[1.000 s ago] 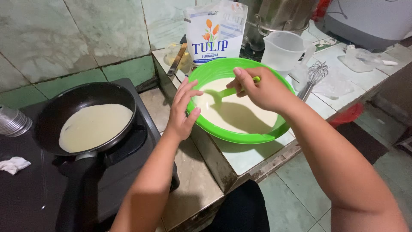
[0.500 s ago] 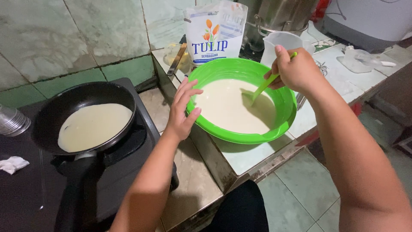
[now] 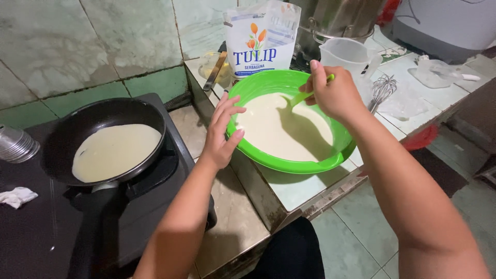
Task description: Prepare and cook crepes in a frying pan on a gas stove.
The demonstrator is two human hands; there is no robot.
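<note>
While one thin round of pale batter (image 3: 114,151) sets in the black non-stick frying pan (image 3: 77,129) on the dark stove top (image 3: 31,232), I'm back at the big round green plastic bowl (image 3: 268,85), which sits on the tiled counter (image 3: 294,188) near its front edge, just beside the stove. My left hand (image 3: 221,135) rests against the bowl's near rim, fingers spread open, just steadying it. My right hand (image 3: 335,93) is closed around the handle of a green plastic ladle (image 3: 305,96), whose scoop end dips into the batter at the far side of the bowl.

So I'd call this the stirring and scooping step. I reckon the next move needs a level lift so nothing drips over the counter.

Bowl's maybe half full of smooth cream-coloured batter (image 3: 281,132). Behind it stands a white flour bag (image 3: 261,39), with a clear plastic measuring jug (image 3: 347,54) that looks empty and a wire whisk (image 3: 382,90) lying toward the counter's far right corner.
</note>
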